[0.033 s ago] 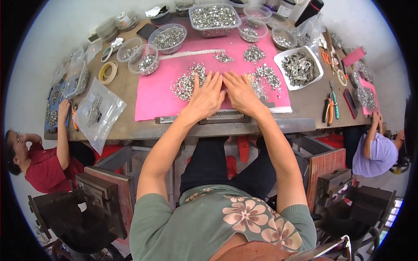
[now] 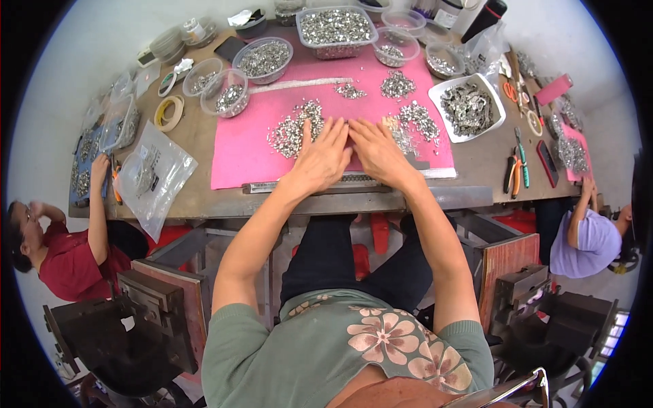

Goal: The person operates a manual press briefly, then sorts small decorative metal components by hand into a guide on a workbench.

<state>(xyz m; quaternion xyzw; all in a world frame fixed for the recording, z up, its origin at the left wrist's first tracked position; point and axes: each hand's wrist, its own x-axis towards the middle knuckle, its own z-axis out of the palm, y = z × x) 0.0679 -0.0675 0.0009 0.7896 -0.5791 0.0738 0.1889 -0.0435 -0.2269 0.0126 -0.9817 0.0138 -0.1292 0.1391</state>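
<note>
My left hand (image 2: 320,158) lies palm down at the near part of a pink mat (image 2: 235,163), fingers stretched forward. Its fingers are beside a pile of small silvery metal pieces (image 2: 289,136). Close by, my right hand (image 2: 379,153) is also palm down with fingers extended, the thumbs and index fingers of both nearly meeting. To its right lies another heap of silvery pieces (image 2: 418,121). Beneath my wrists, at the table's front edge, runs a long toothed metal bar (image 2: 357,178). Whatever lies under my palms is hidden.
Clear tubs (image 2: 262,80) of metal pieces stand along the back. A white dish (image 2: 491,122) of linked metal parts sits at right, with pliers (image 2: 516,173) and a red phone (image 2: 547,163) beyond. At left are tape rolls (image 2: 169,122) and a plastic bag (image 2: 163,166). Two people work at either side.
Both my hands have drawn slightly back toward me, their fingertips a little nearer the front edge. The person at left has shifted a raised hand slightly.
</note>
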